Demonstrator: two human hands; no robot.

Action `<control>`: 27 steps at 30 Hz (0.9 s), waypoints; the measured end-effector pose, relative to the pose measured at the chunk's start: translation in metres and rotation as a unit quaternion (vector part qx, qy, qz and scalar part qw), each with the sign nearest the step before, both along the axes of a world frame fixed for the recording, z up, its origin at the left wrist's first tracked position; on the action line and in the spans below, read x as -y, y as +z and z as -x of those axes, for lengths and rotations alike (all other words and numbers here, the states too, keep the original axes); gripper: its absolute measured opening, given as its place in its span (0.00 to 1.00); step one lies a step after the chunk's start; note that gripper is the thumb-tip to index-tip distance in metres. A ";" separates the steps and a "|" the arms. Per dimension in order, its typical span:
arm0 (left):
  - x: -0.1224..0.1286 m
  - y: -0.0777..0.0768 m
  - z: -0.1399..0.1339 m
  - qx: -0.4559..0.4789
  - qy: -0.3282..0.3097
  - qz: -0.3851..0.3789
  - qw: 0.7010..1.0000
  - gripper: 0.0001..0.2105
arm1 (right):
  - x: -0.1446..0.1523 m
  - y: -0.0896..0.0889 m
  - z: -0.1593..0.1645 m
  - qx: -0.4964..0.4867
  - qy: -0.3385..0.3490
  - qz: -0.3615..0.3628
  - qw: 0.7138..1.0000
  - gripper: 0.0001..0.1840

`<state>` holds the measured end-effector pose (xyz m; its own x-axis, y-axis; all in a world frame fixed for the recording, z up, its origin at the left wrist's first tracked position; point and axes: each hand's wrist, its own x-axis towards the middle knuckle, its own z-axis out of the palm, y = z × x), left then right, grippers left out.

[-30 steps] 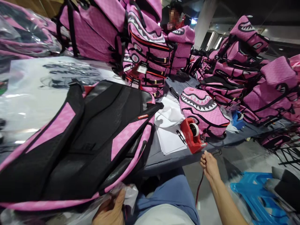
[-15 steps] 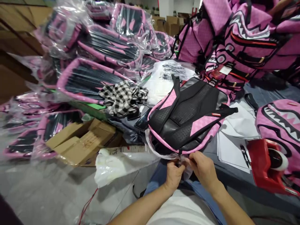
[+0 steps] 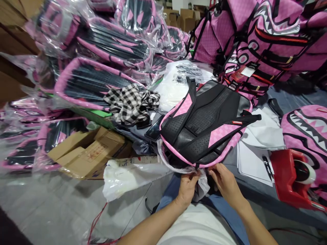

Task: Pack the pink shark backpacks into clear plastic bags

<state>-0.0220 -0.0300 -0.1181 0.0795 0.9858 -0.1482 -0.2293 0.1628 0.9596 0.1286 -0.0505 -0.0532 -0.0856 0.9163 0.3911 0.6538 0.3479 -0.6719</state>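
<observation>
One pink-and-black backpack (image 3: 201, 127), laid back panel upward at the near edge of the worktop (image 3: 251, 187), both shoulder straps showing, a small red label on the right strap; its lower edge faced the person. One length of clear plastic (image 3: 203, 187), crumpled, gathered beneath that lower edge. Left hand (image 3: 187, 187): fingers pinched on the plastic, just below the backpack. Right hand (image 3: 227, 183): fingers bent, tips close beside the backpack's lower rim; whether they gripped anything could not be told. To the right of the backpack, white sheets of paper (image 3: 251, 163), stacked loosely, with one black pen (image 3: 267, 170) upon them; next, one red tape dispenser (image 3: 282, 180) carrying a white-cored roll; behind it, one pink bag (image 3: 310, 131) printed with a toothed mouth, cut off by the picture's edge. To the left, one dark phone (image 3: 154, 129), and beyond it one black-and-white checked cloth (image 3: 129, 105), bunched. Behind the backpack, white printed plastic bags (image 3: 173, 88), lying flat; further right, a pile of pink backpacks (image 3: 278, 47) with tags attached. Far left, many plastic-wrapped backpacks (image 3: 114, 44), heaped. Lower left, one cardboard box (image 3: 94, 153), flaps raised, and one white plastic bag (image 3: 122, 183), above a grey tiled floor (image 3: 68, 211).
</observation>
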 end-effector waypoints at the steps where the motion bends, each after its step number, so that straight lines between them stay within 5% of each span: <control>1: 0.000 0.001 0.000 0.011 -0.002 0.006 1.000 0.20 | -0.001 -0.005 0.000 -0.033 -0.006 0.028 0.999 0.10; 8: -0.003 0.008 0.005 0.006 -0.044 -0.013 0.999 0.21 | -0.010 -0.036 0.011 -0.181 -0.040 0.155 0.970 0.14; 13: -0.003 0.001 0.005 -0.061 -0.014 0.001 0.998 0.20 | -0.004 -0.037 0.014 -0.193 -0.101 0.098 0.971 0.13; 15: -0.003 -0.005 0.005 -0.053 0.008 0.025 0.998 0.20 | -0.001 -0.034 0.016 -0.206 -0.071 0.077 0.973 0.15; 18: -0.003 -0.015 0.005 0.015 0.031 0.057 0.998 0.21 | 0.001 -0.029 0.019 -0.238 -0.006 0.135 0.962 0.25; 23: -0.007 -0.014 -0.006 0.102 0.059 0.098 0.988 0.27 | -0.013 -0.025 0.019 -0.324 0.045 0.292 0.899 0.34; 27: 0.000 -0.011 -0.007 0.064 0.074 0.039 0.994 0.25 | -0.019 -0.027 0.010 -0.397 0.100 0.398 0.821 0.34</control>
<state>-0.0149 -0.0297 -0.1288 -0.0428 0.9739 -0.2231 -0.3749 0.1913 0.9071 0.1191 -0.0319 -0.0799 -0.2742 0.9070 -0.3196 -0.1168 -0.3612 -0.9251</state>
